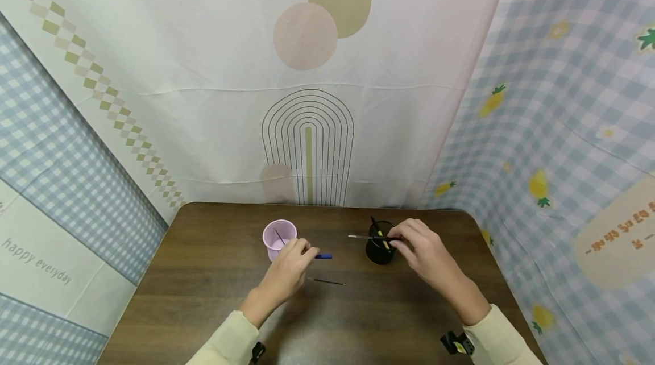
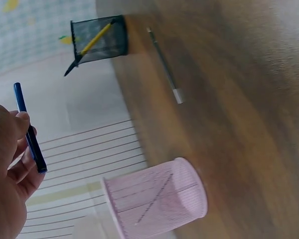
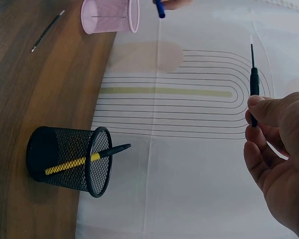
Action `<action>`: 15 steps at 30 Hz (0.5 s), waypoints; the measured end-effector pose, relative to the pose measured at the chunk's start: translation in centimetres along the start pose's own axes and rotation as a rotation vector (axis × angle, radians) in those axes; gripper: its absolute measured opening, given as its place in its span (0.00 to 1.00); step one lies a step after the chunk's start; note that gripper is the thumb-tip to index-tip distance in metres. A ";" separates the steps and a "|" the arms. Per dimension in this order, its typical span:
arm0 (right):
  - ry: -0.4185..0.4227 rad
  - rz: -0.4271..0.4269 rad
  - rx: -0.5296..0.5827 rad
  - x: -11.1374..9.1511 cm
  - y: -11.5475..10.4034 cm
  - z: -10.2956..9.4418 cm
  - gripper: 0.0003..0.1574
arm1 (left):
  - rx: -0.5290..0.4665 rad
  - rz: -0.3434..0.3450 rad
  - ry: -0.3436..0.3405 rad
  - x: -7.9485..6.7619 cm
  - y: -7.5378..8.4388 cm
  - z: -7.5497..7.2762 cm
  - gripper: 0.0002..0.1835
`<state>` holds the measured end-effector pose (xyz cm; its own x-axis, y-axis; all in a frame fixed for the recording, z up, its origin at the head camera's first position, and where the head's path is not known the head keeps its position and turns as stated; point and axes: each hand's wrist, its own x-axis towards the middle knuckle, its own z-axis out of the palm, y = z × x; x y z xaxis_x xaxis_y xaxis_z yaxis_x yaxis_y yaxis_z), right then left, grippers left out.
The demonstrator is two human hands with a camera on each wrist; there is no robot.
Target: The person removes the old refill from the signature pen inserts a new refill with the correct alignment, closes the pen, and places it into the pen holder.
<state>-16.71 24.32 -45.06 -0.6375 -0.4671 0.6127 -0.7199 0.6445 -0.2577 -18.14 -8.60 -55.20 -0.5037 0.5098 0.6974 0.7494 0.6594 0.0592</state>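
My left hand [image 1: 291,265] pinches a short blue pen [image 2: 21,97] between thumb and fingers, beside and partly in front of a pink mesh pen cup [image 2: 192,191]. One thin dark rod [image 2: 155,197] leans inside that cup. My right hand [image 1: 427,254] holds a slim black screwdriver [image 3: 254,79] by its handle; the thin, pale-tipped shaft points left in the head view, above the black mesh pen cup [image 3: 65,142]. That cup holds a yellow pen with a black end [image 3: 95,156].
A thin dark rod with a pale end [image 1: 327,282] lies on the brown wooden table [image 1: 358,325] between and in front of the two cups. Behind the table hangs a white patterned cloth [image 1: 225,126], with blue checked cloth [image 1: 512,183] at the sides.
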 end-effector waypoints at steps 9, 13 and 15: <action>-0.008 0.009 -0.006 -0.1 0.0 0.0 0.16 | -0.007 0.006 -0.009 1.6 0.5 -1.7 0.05; -0.005 0.005 -0.009 -0.1 0.0 0.0 0.16 | -0.003 0.006 -0.013 2.2 0.6 -2.3 0.06; -0.004 0.003 -0.010 -0.1 -0.1 0.0 0.16 | 0.001 0.007 -0.012 2.5 0.7 -2.6 0.06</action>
<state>-16.62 24.34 -45.08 -0.6411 -0.4675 0.6086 -0.7150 0.6520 -0.2522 -17.80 -8.32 -51.57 -0.5033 0.5212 0.6893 0.7526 0.6564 0.0532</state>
